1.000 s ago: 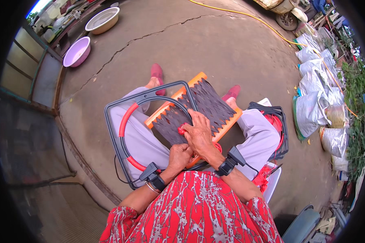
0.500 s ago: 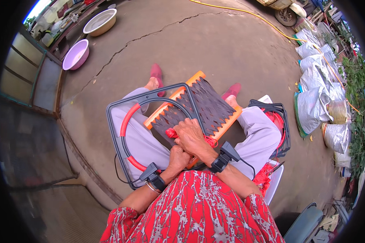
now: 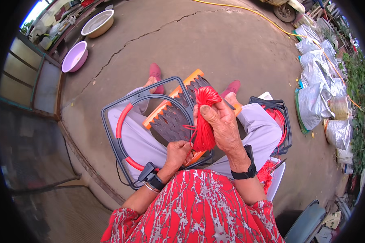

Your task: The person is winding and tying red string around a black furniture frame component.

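Observation:
My right hand (image 3: 222,123) is raised in front of me, its fingers closed round a looped bundle of red plastic cord (image 3: 204,135). Low beside it, my left hand (image 3: 178,154) is pinched at the near right side of a black square frame (image 3: 140,96); thin red strands run from the bundle toward its fingertips. What that pinch holds is partly hidden. The frame has a round inner ring, and red wrapping (image 3: 121,121) covers lengths of its left side. It lies tilted over my left thigh and a low orange stool with a dark zigzag-edged top (image 3: 168,123).
By my right leg sit stacked black frames (image 3: 287,131) with red cord and a white container (image 3: 278,175) holding more red cord. White sacks (image 3: 312,103) line the right side. Two basins, purple (image 3: 75,57) and cream (image 3: 98,24), stand far left. A yellow hose (image 3: 255,14) crosses the concrete.
My right hand has lifted from the frame and moved right, bringing the red cord bundle into full view. My left hand stays low by the frame, which has shifted slightly left.

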`<action>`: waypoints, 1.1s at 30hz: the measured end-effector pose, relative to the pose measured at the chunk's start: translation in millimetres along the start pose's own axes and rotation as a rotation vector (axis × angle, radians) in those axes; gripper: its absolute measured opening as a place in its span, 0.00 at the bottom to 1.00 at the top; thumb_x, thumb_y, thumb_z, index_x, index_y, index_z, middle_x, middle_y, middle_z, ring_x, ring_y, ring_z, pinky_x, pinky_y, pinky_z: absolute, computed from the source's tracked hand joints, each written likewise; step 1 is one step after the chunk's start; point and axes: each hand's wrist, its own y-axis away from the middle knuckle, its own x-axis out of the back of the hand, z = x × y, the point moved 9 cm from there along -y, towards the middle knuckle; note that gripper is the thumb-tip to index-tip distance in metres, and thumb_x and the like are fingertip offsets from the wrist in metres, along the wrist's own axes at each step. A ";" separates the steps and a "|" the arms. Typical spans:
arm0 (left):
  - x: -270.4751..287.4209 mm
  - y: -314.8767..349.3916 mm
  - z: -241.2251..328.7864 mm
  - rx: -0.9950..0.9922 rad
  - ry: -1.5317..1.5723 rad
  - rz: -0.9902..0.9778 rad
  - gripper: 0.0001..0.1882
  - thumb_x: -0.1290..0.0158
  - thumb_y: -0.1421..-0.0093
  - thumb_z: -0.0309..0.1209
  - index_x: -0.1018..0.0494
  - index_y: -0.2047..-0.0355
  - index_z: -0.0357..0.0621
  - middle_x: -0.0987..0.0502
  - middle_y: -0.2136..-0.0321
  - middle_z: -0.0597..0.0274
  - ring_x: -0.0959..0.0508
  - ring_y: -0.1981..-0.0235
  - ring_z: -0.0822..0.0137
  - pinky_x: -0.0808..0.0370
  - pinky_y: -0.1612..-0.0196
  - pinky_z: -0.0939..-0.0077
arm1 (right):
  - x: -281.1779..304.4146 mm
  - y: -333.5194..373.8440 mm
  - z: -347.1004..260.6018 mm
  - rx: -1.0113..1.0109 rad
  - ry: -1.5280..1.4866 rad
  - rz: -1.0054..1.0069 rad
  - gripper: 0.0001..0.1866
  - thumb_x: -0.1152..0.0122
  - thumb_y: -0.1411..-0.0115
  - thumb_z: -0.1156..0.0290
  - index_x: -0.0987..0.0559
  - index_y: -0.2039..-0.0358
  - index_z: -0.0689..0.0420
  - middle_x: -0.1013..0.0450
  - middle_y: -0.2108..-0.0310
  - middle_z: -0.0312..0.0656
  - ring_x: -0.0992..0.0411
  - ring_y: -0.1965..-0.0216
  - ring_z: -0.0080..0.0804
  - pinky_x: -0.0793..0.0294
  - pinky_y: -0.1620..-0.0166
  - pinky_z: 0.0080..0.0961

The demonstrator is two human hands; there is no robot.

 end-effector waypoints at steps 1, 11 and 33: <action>4.1 -2.2 2.0 0.007 0.056 0.012 0.11 0.48 0.38 0.30 0.24 0.75 0.36 0.26 0.86 0.62 0.29 0.89 0.75 0.34 0.87 0.81 | 12.4 4.3 -7.7 0.030 0.014 0.042 0.18 0.43 0.36 0.67 0.30 0.49 0.62 0.27 0.66 0.38 0.29 0.67 0.20 0.27 0.61 0.19; -0.9 5.4 22.6 0.121 0.403 -0.132 0.12 0.51 0.36 0.33 0.26 0.66 0.34 0.25 0.83 0.57 0.27 0.87 0.71 0.30 0.86 0.80 | 125.6 62.5 -1.4 0.110 -0.232 0.444 0.13 0.47 0.34 0.67 0.29 0.53 0.61 0.28 0.64 0.41 0.28 0.64 0.27 0.24 0.58 0.27; 19.9 1.0 23.7 0.075 0.305 -0.065 0.11 0.48 0.37 0.33 0.25 0.70 0.35 0.25 0.84 0.59 0.29 0.89 0.73 0.33 0.86 0.82 | 108.9 56.9 53.3 -0.179 0.324 0.329 0.15 0.31 0.46 0.69 0.24 0.61 0.60 0.28 0.73 0.32 0.31 0.73 0.16 0.32 0.70 0.15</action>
